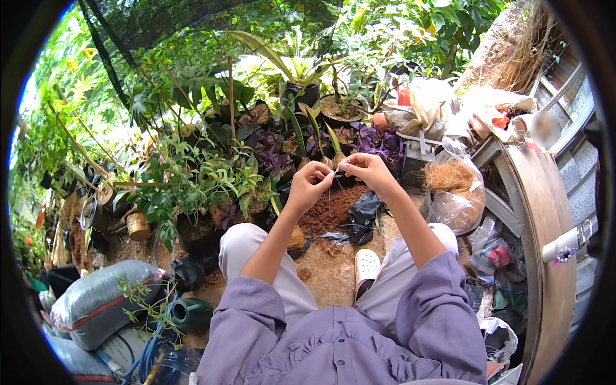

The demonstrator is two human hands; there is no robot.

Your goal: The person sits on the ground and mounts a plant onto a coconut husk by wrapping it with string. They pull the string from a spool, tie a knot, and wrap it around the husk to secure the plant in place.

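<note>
My left hand (312, 182) and my right hand (365, 172) are raised in front of my knees, fingertips almost meeting. Thumb and fingers of each pinch a thin pale string (329, 201), whose loose end dangles below the left one. Whether it is cord or wire is too fine to tell. Under the hands lies a heap of reddish-brown loose planting medium (344, 199). A crumpled black plastic bag (364, 211) sits at its right side. Just beyond the fingertips stand small potted plants with long upright leaves (334, 138).
Potted plants (211, 175) crowd the front and left. At right are a clear plastic bag of brown fibre (452, 180) and a curved wooden tabletop (544, 211) bearing a white tumbler (562, 244). Filled grey sacks (103, 301) and a green watering can (190, 313) lie at lower left.
</note>
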